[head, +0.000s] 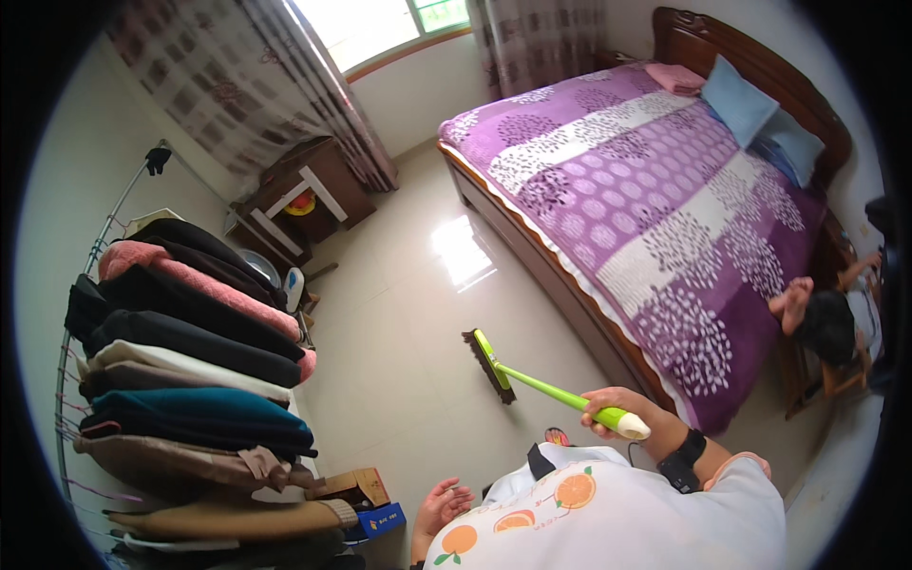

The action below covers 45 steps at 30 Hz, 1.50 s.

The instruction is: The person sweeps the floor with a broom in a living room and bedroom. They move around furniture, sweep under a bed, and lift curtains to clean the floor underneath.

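Observation:
My right hand [614, 411] is closed around the upper end of the green handle of a push broom [541, 385]. The broom's head, green with dark bristles, rests on the pale tiled floor [399, 370] ahead of me, left of the bed. My left hand [443, 502] hangs at my left side with its fingers apart and slightly curled, holding nothing. Below the broom handle, part of a slipper [557, 436] shows at the hem of my white shirt.
A bed [605, 185] with a purple patterned cover stands at the right. Clothes hang on a metal rack [61, 399] at the left, with boxes [381, 521] below. A wooden cabinet [356, 206] stands beneath the curtain. Another person's bare feet [792, 305] show at the far right.

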### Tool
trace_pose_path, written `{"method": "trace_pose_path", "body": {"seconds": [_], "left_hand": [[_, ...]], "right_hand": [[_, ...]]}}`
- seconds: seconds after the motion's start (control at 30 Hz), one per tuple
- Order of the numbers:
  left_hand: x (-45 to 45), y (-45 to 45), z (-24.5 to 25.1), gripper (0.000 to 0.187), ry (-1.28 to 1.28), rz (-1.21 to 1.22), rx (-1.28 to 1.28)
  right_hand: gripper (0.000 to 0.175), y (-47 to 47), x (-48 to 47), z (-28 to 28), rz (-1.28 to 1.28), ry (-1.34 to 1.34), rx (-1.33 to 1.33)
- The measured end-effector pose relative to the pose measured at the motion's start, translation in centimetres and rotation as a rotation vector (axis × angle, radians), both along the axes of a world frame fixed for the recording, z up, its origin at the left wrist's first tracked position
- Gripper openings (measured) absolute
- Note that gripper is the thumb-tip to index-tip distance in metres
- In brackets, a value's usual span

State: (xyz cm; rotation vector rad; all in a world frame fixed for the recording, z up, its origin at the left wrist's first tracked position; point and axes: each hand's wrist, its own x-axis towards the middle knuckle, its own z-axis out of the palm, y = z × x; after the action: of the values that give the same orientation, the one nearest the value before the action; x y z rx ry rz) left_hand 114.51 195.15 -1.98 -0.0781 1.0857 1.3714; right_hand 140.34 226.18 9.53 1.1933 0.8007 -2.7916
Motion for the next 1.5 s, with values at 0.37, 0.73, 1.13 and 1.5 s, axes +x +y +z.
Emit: {"method": "trace_pose_path", "body": {"seconds": [0.37, 0.73, 1.13, 1.5], "left_hand": [[-16.1, 16.7, -2.9, 0.034, 0.008, 0.150, -0.038], [-40.7, 39.7, -0.4, 0.037, 0.097, -0.120, 0.026], [-59.3, 57.9, -0.7, 0.038, 0.084, 0.043, -0.015], [-76.2, 72.0, -1.7, 0.038, 0.077, 0.083, -0.006]], "right_hand": [[0.017, 21.1, -18.5, -3.3, -0.034, 0.132, -0.192], [0.035, 36.7, -37.4, 0.2, -0.158, 0.166, -0.173], [0.033, 59.4, -60.1, -0.8, -0.070, 0.055, -0.045], [0.044, 76.3, -76.1, -1.4, -0.154, 0.206, -0.170]]}}
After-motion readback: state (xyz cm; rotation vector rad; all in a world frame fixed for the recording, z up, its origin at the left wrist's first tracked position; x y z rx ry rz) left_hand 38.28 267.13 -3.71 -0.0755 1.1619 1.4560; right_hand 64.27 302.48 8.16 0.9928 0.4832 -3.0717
